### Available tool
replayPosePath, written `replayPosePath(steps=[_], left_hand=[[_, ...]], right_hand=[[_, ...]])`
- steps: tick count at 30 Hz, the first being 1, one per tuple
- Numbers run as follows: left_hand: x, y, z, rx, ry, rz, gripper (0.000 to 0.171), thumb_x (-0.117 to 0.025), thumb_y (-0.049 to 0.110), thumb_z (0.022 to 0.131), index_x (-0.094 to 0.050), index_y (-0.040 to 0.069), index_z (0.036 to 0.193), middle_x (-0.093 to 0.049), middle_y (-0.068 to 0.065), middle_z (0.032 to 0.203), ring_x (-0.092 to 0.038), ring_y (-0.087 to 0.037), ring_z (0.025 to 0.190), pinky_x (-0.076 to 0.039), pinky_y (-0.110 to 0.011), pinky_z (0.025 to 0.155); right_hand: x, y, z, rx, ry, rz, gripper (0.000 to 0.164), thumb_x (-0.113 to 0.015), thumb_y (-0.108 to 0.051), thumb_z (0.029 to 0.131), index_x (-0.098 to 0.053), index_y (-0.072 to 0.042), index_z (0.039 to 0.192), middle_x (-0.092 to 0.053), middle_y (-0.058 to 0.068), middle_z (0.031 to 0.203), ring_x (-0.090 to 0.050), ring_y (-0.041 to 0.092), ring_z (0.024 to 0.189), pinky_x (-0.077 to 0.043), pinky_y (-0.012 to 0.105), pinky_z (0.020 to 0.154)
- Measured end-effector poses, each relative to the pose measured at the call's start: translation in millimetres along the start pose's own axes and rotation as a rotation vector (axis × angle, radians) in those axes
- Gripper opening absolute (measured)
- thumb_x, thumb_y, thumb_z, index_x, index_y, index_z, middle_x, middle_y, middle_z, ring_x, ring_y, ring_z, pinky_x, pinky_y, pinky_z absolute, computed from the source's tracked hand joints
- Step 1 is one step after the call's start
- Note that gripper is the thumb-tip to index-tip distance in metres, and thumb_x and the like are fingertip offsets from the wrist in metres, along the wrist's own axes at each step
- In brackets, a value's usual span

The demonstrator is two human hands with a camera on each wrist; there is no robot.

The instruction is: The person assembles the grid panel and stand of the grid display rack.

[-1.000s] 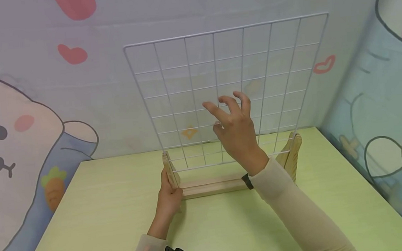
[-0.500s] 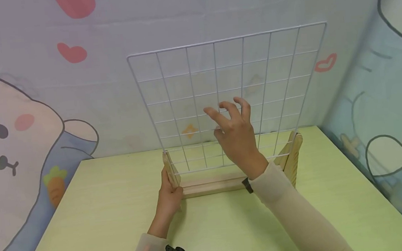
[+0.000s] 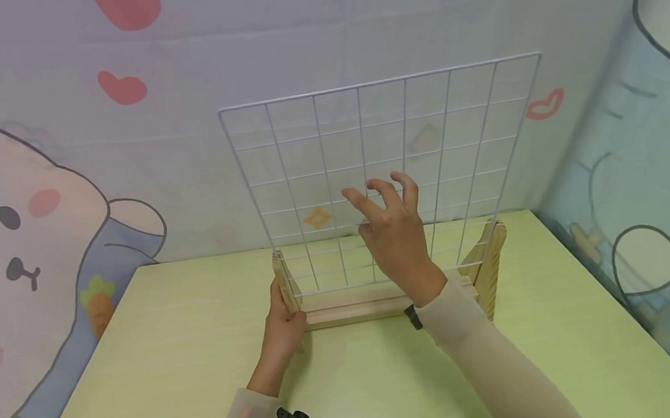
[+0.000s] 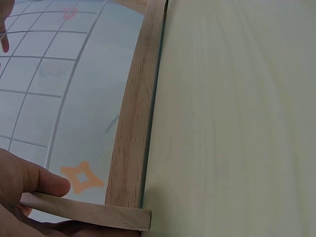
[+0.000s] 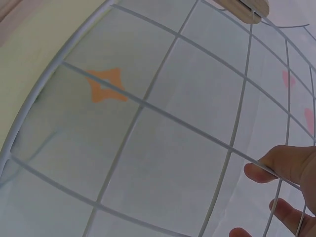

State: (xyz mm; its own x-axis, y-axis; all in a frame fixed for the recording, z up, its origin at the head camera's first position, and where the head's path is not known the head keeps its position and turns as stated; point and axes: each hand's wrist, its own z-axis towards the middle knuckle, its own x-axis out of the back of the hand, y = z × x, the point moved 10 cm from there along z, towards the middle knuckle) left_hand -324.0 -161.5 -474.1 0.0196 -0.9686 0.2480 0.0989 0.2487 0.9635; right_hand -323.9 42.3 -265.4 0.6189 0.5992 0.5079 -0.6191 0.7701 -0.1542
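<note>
A white wire grid panel (image 3: pixel 357 88) leans upright between the two wooden end pieces of a stand. My right hand (image 3: pixel 396 237) holds the grid near its middle with spread, bent fingers; in the right wrist view the thumb (image 5: pixel 276 165) lies at a wire. The left hand (image 3: pixel 284 336) grips the left end piece (image 3: pixel 286 282), its thumb on one side and fingers on the other, as the left wrist view shows. A wooden crossbar (image 3: pixel 355 311) links that piece to the right end piece (image 3: pixel 489 269). The grid's bottom wire hangs just over the crossbar.
The stand is on a pale yellow table (image 3: pixel 360 384). Close behind the table's back edge hangs a printed backdrop (image 3: pixel 189 161) with hearts and a cartoon animal. Another patterned wall (image 3: pixel 615 167) runs along the right side.
The grid has come down, its top edge and bottom wire both lower, and my right hand has moved down with it. My left hand keeps its grip on the left end piece.
</note>
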Motion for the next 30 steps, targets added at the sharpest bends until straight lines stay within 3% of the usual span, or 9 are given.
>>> replayPosePath(steps=[15,21,30], left_hand=[[2.3,-5.4,0.5,0.018,0.02,0.024,0.087,-0.045,-0.008,0.095,-0.009,0.018,0.17,-0.032,-0.038,0.161,-0.036,-0.055,0.145,-0.04,-0.069,0.109],[1.8,-5.8,-0.2,0.014,0.008,0.004,0.088,-0.046,-0.009,0.095,-0.007,0.017,0.17,-0.027,-0.039,0.163,-0.032,-0.058,0.146,-0.037,-0.072,0.109],[1.6,-5.2,1.2,0.006,0.011,0.007,0.087,-0.046,-0.008,0.096,-0.007,0.018,0.17,-0.026,-0.039,0.163,-0.032,-0.057,0.147,-0.039,-0.072,0.108]], right_hand=[[-6,-2,-15,0.011,0.017,-0.008,0.06,-0.075,0.02,0.077,-0.076,-0.015,0.125,-0.068,0.024,0.12,-0.045,0.055,0.131,-0.059,0.044,0.059],[-11,0,-24,-0.016,0.007,0.007,0.06,-0.076,0.021,0.075,-0.075,-0.016,0.123,-0.068,0.024,0.12,-0.044,0.057,0.131,-0.054,0.039,0.049],[-14,3,-31,-0.022,0.005,0.017,0.06,-0.076,0.019,0.076,-0.075,-0.015,0.124,-0.067,0.025,0.123,-0.044,0.057,0.132,-0.056,0.039,0.051]])
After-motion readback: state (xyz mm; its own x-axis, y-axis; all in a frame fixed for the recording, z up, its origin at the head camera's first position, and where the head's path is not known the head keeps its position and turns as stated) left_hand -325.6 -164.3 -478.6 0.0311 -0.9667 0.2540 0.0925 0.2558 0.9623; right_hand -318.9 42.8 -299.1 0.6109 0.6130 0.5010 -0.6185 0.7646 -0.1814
